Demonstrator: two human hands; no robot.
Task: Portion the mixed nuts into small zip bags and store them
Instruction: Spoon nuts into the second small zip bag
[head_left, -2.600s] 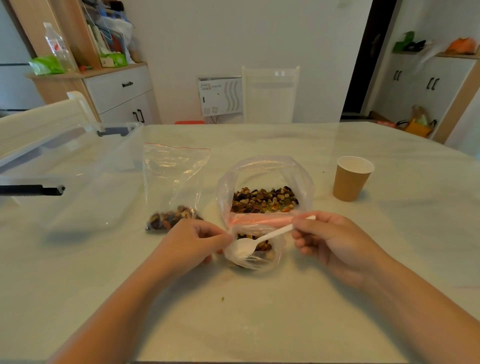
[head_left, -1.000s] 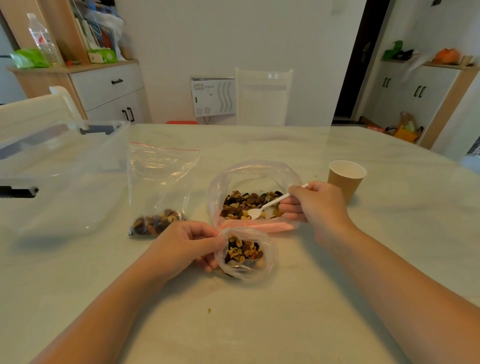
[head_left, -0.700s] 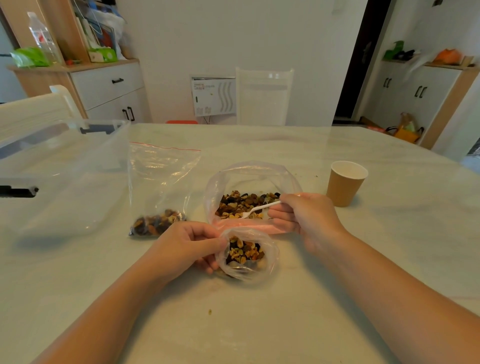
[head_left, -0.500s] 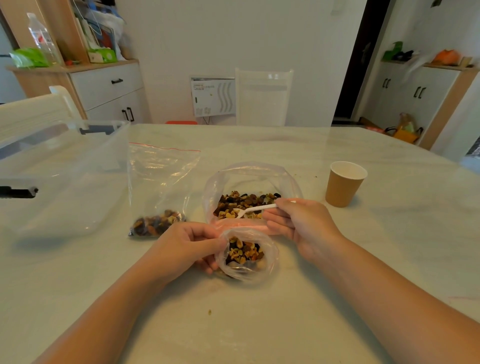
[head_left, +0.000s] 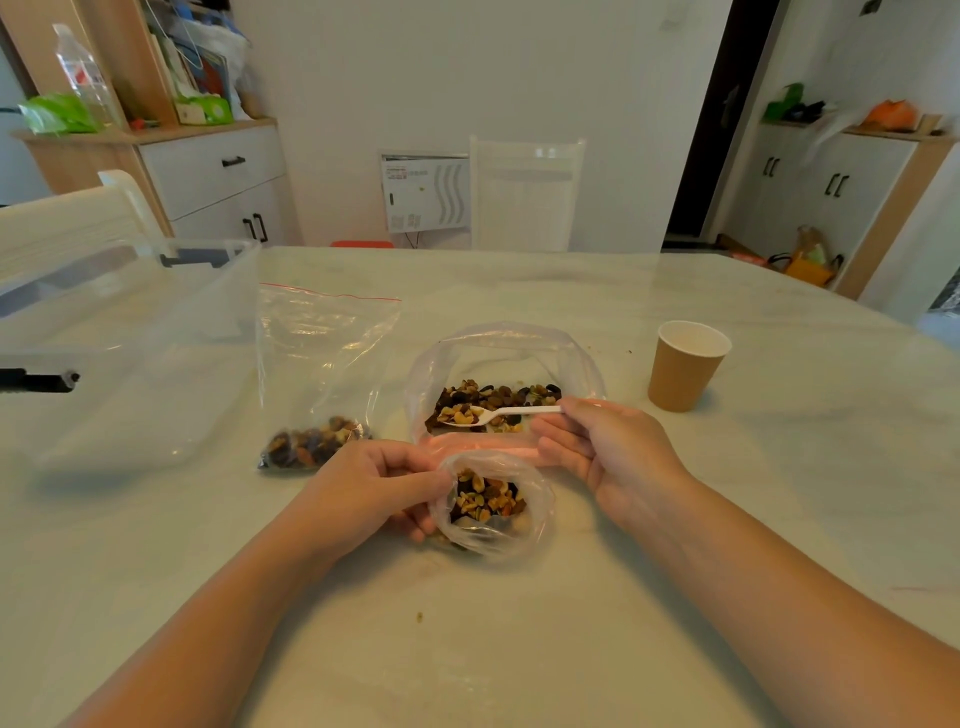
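Left hand (head_left: 363, 488) pinches rim of small zip bag (head_left: 491, 506), mouth held open, mixed nuts inside. Right hand (head_left: 597, 452) grips white plastic spoon (head_left: 498, 414) by handle end; bowl loaded with nuts, inside large open bag (head_left: 504, 384) just beyond both hands. Spoon lies near level, long axis left-right, bowl pointing toward left hand's side. Filled zip bag (head_left: 319, 374) lies flat beyond left hand. Paper cup (head_left: 685, 366) upright beyond right hand.

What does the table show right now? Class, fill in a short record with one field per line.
left hand: pinches the rim of the small bag, holding it open
right hand: holds the white spoon
spoon: loaded with nuts, over the large bag
filled zip bag: lying flat, left of the large bag
paper cup: upright, far right
clear bin: far left
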